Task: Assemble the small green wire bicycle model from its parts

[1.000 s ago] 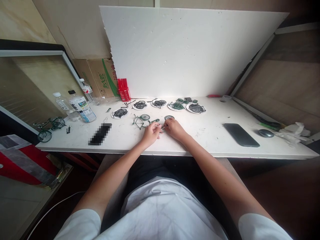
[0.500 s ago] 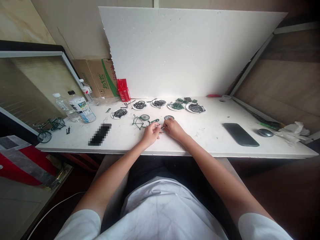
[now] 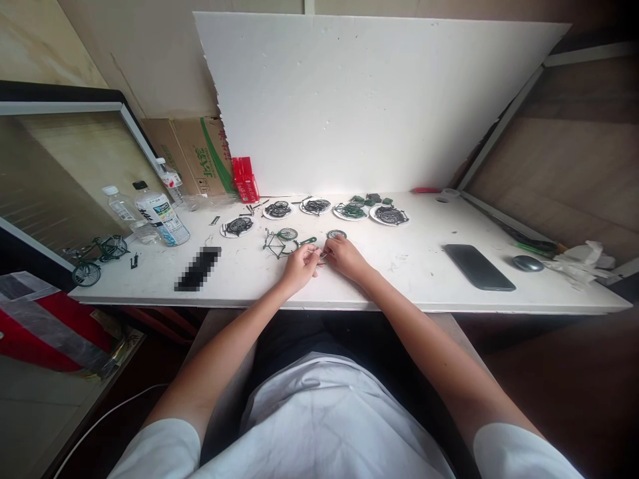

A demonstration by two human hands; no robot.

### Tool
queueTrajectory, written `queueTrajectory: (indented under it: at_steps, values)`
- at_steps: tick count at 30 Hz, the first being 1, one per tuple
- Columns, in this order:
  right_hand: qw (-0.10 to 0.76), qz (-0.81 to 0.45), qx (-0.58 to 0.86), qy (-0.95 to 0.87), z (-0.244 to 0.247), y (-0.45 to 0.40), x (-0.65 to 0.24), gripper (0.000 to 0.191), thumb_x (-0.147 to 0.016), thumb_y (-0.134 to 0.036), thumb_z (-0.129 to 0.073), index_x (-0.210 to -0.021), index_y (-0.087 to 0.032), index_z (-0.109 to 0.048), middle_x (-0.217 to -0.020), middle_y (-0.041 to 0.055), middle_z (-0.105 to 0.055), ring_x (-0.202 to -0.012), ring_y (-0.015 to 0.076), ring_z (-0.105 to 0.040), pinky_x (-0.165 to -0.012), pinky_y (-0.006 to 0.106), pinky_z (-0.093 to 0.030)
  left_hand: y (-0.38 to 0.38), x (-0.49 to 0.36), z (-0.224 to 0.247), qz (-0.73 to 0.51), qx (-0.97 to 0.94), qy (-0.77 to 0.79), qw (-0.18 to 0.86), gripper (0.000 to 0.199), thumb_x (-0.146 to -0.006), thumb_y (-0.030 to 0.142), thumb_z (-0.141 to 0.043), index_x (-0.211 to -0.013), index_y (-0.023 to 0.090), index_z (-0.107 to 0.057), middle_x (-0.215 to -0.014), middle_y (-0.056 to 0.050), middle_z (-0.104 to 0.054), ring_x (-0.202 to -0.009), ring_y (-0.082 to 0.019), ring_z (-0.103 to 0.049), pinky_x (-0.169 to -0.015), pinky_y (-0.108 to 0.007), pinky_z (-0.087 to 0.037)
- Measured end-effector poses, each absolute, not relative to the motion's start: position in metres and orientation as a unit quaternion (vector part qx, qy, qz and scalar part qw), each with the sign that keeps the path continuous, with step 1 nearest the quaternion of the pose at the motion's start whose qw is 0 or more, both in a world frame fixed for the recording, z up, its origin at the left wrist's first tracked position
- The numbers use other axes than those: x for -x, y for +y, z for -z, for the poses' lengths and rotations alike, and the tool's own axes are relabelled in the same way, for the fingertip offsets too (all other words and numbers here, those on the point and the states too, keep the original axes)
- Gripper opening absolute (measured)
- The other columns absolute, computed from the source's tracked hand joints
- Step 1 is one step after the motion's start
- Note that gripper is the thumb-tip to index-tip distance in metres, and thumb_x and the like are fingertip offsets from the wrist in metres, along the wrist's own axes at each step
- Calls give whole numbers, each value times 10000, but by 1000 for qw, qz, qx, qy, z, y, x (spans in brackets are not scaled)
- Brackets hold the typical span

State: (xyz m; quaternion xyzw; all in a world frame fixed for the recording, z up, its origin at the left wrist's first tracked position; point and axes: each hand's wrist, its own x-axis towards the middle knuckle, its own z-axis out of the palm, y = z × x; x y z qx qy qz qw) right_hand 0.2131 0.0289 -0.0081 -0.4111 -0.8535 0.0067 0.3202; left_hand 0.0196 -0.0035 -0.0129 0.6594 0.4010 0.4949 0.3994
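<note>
My left hand [image 3: 299, 268] and my right hand [image 3: 345, 258] meet near the table's front edge, fingers pinched together around a thin small piece that is too small to make out. Just behind my left hand lies a green miniature bicycle frame [image 3: 273, 245] with a spoked wheel [image 3: 288, 234] at its back. A small green part [image 3: 309, 240] rests between the frame and my right hand. Another wheel [image 3: 336, 234] lies right behind my right hand's fingers.
Several white plates with dark and green parts, one plate [image 3: 389, 215] among them, stand behind my hands. An assembled bicycle [image 3: 100, 258] and bottles [image 3: 162, 216] are at the left. A phone [image 3: 479, 267] and a mouse [image 3: 528, 264] lie at the right.
The whole view has shifted very slightly. Both hands keep nearly the same place and pinched pose.
</note>
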Motion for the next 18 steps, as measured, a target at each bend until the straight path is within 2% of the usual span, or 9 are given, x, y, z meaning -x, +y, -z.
queueTrajectory:
  at_steps: [5, 10, 18]
  values:
    - [296, 11, 414, -861, 6, 28, -212, 202, -855, -1, -592, -862, -203, -577, -850, 112, -653, -925, 294, -545, -763, 365, -393, -3, -19, 13, -492, -658, 403, 402, 273, -974, 446, -667, -1010, 177, -633, -847, -49, -761, -591, -136, -718, -517, -213, -549]
    - [282, 22, 412, -866, 4, 27, -210, 224, -849, 12, -577, -851, -211, -571, -845, 109, -659, -917, 291, -534, -761, 364, -382, -2, -19, 15, -492, -659, 400, 403, 279, -991, 450, -652, -1032, 175, -638, -917, -64, -773, -593, -128, -717, -532, -223, -566]
    - [268, 28, 415, -869, 0, 23, -209, 227, -835, 24, -566, -874, -198, -585, -869, 112, -664, -930, 290, -542, -776, 365, -388, -2, -18, 17, -487, -666, 404, 395, 290, -1010, 469, -638, -1030, 180, -634, -934, -57, -773, -531, -106, -679, -521, -224, -548]
